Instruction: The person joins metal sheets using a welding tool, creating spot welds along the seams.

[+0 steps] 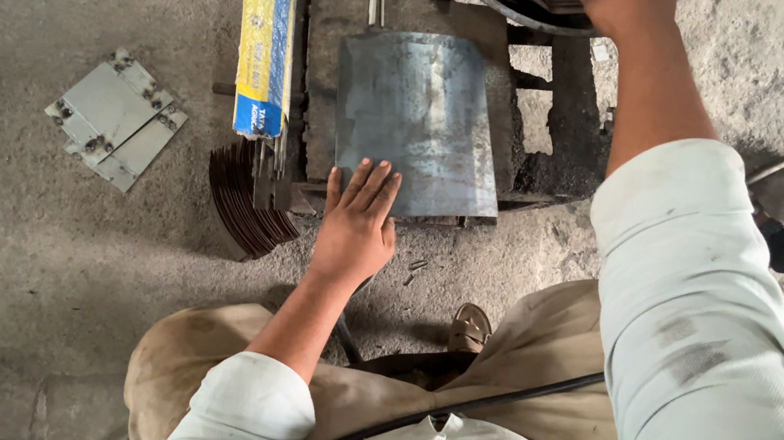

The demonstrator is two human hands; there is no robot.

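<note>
Nearest, a crouching person's left hand [358, 221] lies flat, fingers spread, pressing the near edge of a curved steel sheet [418, 123] on a low metal stand [566, 122]. The right hand [628, 4] reaches far, grip hidden. No finished work shows; curved strips [244, 196] wait left.

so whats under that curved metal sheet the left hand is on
The curved metal sheet lies on a flat dark plate carried by a low metal stand; the plate shows along the sheet's left and top edges. The left hand presses its near corner. Anything beneath the sheet's middle is covered.
</note>
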